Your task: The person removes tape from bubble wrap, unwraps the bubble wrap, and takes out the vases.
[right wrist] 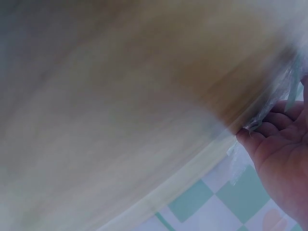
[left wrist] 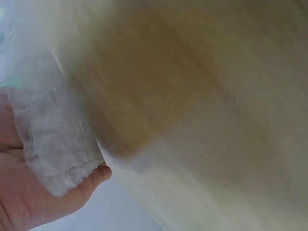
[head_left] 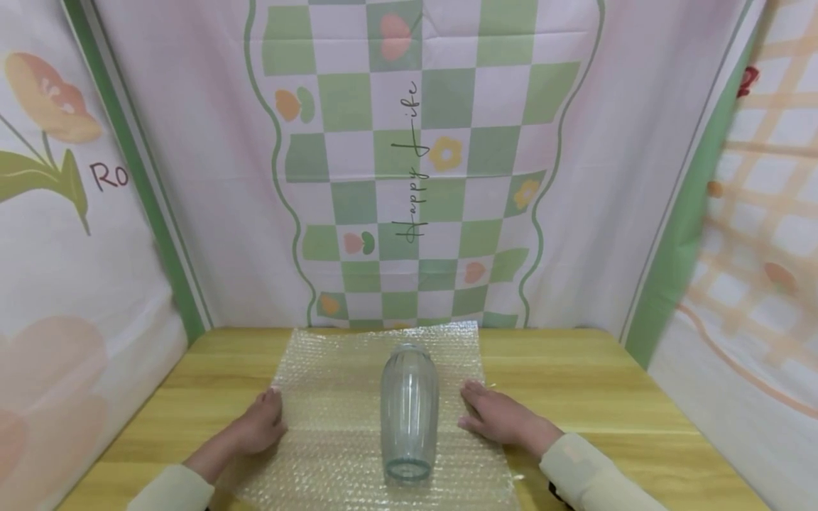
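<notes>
A clear glass vase (head_left: pixel 410 411) lies on its side on a sheet of bubble wrap (head_left: pixel 332 426), with its base toward me. My left hand (head_left: pixel 260 424) holds the sheet's left edge. In the left wrist view, part of the wrap (left wrist: pixel 57 144) covers much of the fingers of that hand (left wrist: pixel 43 197). At the opposite edge my right hand (head_left: pixel 495 415) has the wrap between thumb and fingers. The right wrist view shows a strip of wrap (right wrist: pixel 272 103) against the fingers of this hand (right wrist: pixel 284 149). Neither hand touches the vase.
A wood-grain table (head_left: pixel 575 397) extends on both sides of the sheet. Behind it hangs a printed curtain (head_left: pixel 441 213) with green checks. More cloth (head_left: pixel 77 284) walls off the left side, and a patterned cloth (head_left: pixel 760 270) the right.
</notes>
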`<state>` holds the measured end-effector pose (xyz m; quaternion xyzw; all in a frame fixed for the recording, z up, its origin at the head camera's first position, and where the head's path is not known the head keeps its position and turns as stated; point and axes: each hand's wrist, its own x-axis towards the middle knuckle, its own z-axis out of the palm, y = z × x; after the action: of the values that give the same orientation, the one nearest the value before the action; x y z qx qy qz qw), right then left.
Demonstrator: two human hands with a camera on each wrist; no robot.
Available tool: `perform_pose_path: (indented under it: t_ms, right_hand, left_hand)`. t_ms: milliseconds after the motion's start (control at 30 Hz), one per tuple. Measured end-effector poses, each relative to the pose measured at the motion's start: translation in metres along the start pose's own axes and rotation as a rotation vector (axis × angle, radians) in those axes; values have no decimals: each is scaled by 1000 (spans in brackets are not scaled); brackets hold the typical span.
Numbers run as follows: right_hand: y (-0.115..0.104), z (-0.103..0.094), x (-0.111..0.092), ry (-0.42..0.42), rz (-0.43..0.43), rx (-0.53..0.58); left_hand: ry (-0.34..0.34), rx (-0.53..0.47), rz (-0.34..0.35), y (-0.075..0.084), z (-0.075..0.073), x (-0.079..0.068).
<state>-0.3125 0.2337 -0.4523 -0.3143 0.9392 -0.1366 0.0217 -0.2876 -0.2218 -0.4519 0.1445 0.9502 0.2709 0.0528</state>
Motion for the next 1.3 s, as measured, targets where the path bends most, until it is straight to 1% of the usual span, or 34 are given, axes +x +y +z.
perform_pose_path:
  t_ms: [133, 300, 400, 567, 800, 1100, 1300]
  right_hand:
    - [0, 1, 1, 1, 6, 4]
    - [0, 2, 1, 5, 7, 3]
    - [-1, 1, 1, 8, 8, 5]
    - [-3, -1, 1, 8, -3, 3]
    - [-3, -5, 4, 1, -14, -23]
    - [-2, -8, 8, -28, 5, -65]
    - [-6, -14, 8, -10, 12, -35]
  left_hand:
    - [-31, -1, -20, 0, 1, 0]
    - [-54, 27, -45, 3, -1, -3]
    - [-60, 66, -40, 6, -2, -4]
    - [-66, 102, -41, 8, -3, -4]
    - [-72, 162, -54, 3, -1, -1]
    - [-61, 177, -26, 3, 2, -2]
    - [-59, 198, -11, 3, 4, -2]
